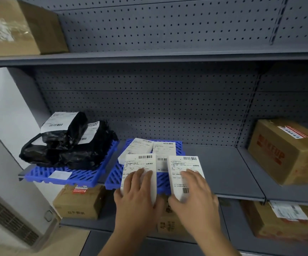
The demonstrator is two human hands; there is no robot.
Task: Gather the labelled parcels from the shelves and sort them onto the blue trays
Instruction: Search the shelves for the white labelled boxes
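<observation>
Grey metal shelf with pegboard back, middle level: two blue trays side by side. Left tray: heap of black plastic parcels, two with white labels facing up; one loose white label lying flat near the tray's front edge. Right tray: white labelled parcels, two lying toward the back, partly overlapped by the front ones. Left hand: laid over the near end of a white parcel, fingers spread across its label, thumb curled round its left edge; the parcel rests on the right tray and overhangs the front. Right hand: laid over the near end of a second white parcel, fingers spread on the label, thumb hooked at the near left corner; this parcel sits at the tray's right front edge, just beside the first, the two apart by a narrow gap. Same level, far right: brown carton with red print, tilted. Upper level, left: taped cardboard box. Lower level: cardboard box below the left tray, another with a white label at right, a third partly hidden behind the hands.
</observation>
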